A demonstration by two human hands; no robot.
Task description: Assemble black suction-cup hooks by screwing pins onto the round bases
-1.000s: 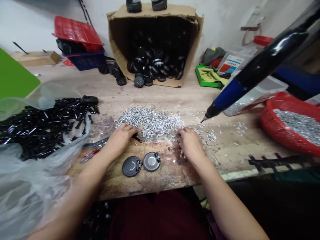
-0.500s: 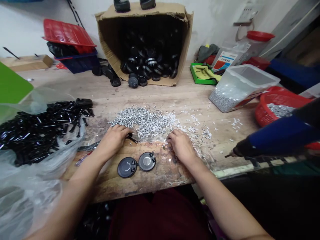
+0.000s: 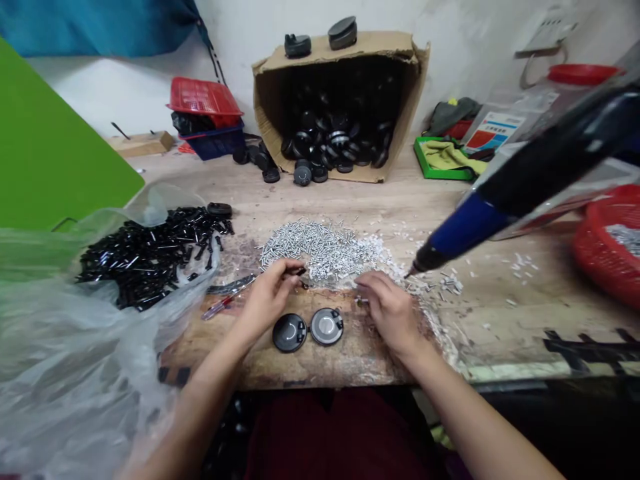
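My left hand (image 3: 275, 290) is closed in a pinch on a small black rod-like part (image 3: 301, 272), just in front of a heap of small metal screws (image 3: 295, 239). My right hand (image 3: 393, 310) has its fingertips together near the white bits beside the heap. A tiny pale piece (image 3: 361, 301) shows at those fingertips, too small to name. Between and below the hands, a pair of round black discs (image 3: 289, 333) joined by a short link lies flat on the worn bench (image 3: 320, 370). A hanging blue power screwdriver (image 3: 465, 227) points its tip down near my right hand.
Left is a clear plastic bag (image 3: 115, 373) with many black parts (image 3: 150, 250); a red-handled screwdriver (image 3: 225, 303) lies nearby. Behind stands a cardboard box (image 3: 265, 100) of black round pieces. A red basket (image 3: 607, 247) and green tray (image 3: 445, 171) are on the right.
The view has swung left, so the bench appears shifted right. My right hand has drawn back from the heap with its fingers pinched. My left hand still grips the black part.
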